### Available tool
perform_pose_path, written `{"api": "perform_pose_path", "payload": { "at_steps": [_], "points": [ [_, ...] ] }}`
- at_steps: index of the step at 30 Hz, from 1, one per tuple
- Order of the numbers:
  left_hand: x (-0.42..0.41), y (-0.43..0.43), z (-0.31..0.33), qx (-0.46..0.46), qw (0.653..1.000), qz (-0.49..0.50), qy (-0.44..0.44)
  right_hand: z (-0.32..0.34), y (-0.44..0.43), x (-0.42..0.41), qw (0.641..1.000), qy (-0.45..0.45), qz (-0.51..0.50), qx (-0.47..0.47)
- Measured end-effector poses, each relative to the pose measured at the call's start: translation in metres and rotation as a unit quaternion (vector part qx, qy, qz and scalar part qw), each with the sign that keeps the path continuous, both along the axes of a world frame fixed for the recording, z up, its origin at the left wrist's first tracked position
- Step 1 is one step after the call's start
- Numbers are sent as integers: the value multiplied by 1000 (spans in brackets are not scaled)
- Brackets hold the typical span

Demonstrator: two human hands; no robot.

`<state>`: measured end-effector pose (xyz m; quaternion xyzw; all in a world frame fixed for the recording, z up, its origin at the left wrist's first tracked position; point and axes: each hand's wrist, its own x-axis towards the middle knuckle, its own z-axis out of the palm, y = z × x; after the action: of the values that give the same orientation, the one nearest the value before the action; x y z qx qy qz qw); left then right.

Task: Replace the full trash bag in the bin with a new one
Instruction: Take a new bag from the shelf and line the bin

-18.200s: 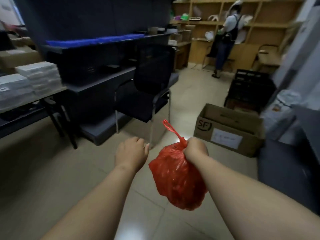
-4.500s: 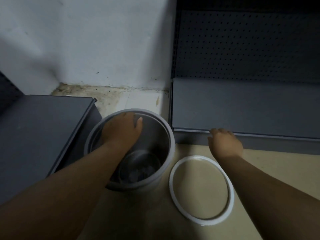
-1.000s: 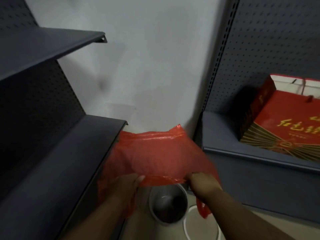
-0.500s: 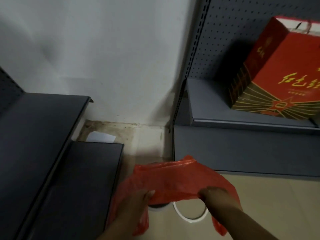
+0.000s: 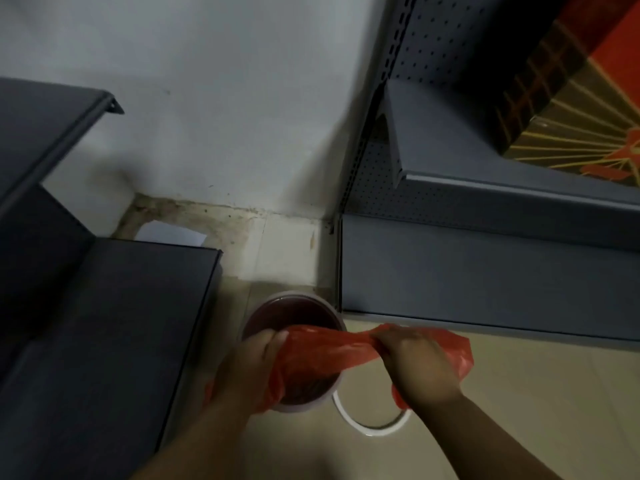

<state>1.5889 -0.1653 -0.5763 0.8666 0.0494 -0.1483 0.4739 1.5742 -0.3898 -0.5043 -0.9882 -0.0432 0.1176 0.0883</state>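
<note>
**New liner going into the bin**

Change since a second ago: the red bag (image 5: 322,353) was spread in the air above the bin (image 5: 290,296). Now it is down at the rim, lower centre of frame. The bin's inside reads reddish, so I judge the bag's body is partly inside (dim and blurred, not certain).

Hands:
- left hand (image 5: 251,363) grips the bag's edge at the bin's near-left rim, fingers curled round the plastic
- right hand (image 5: 417,363) clutches the other side of the mouth, just right of the bin, with loose plastic trailing past it

The mouth is stretched between the two hands across the near half of the opening.

The white ring (image 5: 372,427) lies on the floor, just right of the bin and partly under the right wrist. It is not fitted.

Surroundings: grey shelf (image 5: 114,323) at left, grey shelving unit (image 5: 485,271) at right, red gift box (image 5: 571,105) at upper right.

My read: the full bag is out and relining is midway. Left to do is fold the mouth over the rim all round, then probably seat the ring.
</note>
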Motion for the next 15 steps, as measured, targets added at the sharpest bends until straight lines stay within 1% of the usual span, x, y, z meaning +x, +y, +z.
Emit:
{"api": "perform_pose_path", "payload": {
  "at_steps": [1, 2, 3, 5, 8, 10, 15],
  "points": [
    [7, 0, -2, 9, 999, 28, -20, -9, 2, 5, 1000, -18, 8, -4],
    [12, 0, -2, 28, 998, 31, -39, -19, 5, 8, 999, -45, 13, 1],
    [16, 1, -6, 27, 998, 41, -47, -27, 8, 10, 997, -67, 6, 24],
    [24, 4, -18, 28, 997, 48, -61, -42, 17, 14, 994, -83, 11, 73],
    [29, 14, -50, 40, 990, 63, -119, -80, 27, 19, 988, -113, 28, 101],
    [27, 19, -69, 47, 987, 66, -138, -105, 33, 23, 981, -156, 37, 111],
    [15, 24, -110, 63, 967, 50, -241, -160, 36, 25, 961, -226, 65, 148]
  ]
}}
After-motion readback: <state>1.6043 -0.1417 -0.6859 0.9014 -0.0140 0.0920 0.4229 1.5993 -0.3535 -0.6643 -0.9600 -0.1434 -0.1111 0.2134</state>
